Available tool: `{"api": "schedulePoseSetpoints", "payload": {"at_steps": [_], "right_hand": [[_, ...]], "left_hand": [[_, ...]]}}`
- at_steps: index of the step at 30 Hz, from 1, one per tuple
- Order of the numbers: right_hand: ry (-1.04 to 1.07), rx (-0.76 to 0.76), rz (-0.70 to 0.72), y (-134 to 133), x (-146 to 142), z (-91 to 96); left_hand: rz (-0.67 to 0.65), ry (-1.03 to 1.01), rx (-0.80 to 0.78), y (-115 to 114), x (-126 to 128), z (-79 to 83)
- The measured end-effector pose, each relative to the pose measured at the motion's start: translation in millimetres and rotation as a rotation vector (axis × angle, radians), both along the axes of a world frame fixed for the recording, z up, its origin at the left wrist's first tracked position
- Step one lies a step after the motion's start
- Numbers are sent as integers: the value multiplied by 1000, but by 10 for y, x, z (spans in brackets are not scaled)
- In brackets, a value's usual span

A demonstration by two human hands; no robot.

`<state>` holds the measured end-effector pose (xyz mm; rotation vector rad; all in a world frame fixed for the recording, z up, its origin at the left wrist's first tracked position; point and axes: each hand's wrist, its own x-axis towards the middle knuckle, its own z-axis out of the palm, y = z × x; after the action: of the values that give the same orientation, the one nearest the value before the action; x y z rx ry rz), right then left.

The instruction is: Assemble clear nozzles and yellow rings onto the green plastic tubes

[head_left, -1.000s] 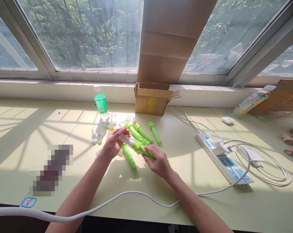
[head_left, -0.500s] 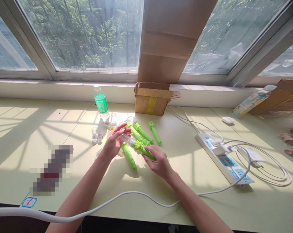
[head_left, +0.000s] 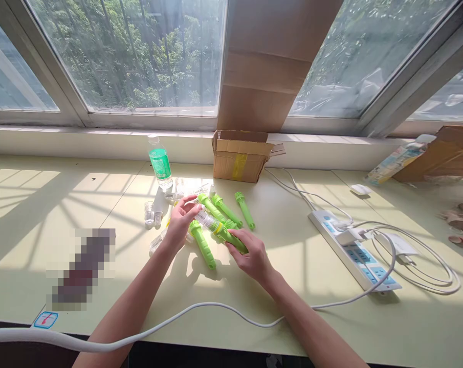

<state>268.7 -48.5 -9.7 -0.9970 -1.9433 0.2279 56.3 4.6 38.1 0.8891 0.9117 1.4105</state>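
My right hand (head_left: 250,258) grips the green handle of a torch-like tube (head_left: 222,231) with a clear front end and a yellow ring, held just above the table. My left hand (head_left: 179,223) is curled round that clear end, fingertips on it. A loose green tube (head_left: 202,244) lies on the table under and between my hands. Three more green tubes (head_left: 226,209) lie just beyond, fanned out. Several clear plastic caps (head_left: 154,213) lie left of my left hand.
A green-labelled water bottle (head_left: 160,163) and an open cardboard box (head_left: 239,156) stand at the back by the sill. A white power strip (head_left: 354,250) with cables lies right. A white cable (head_left: 200,309) crosses the table's front. A blurred dark object (head_left: 83,268) lies left.
My left hand has dropped lower and closed round the clear end of the held tube. The tube has tilted down slightly. My right hand has stayed in place.
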Motion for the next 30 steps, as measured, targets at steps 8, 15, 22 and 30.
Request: {"api": "schedulePoseSetpoints", "payload": {"at_steps": [8,15,22,30], "right_hand": [[-4,18,-7,2,-3,-3],[14,24,-11,-7,-10,24],[14,35,-22,-6,0,41],[22,46,-45,-11,-5,78]], "left_hand": [[6,17,-5,17,-18,-32],[3,33,21,20,-29,-38],[-23,55,59,21,-33,-42],[-51,68,100,21,-40,-55]]}}
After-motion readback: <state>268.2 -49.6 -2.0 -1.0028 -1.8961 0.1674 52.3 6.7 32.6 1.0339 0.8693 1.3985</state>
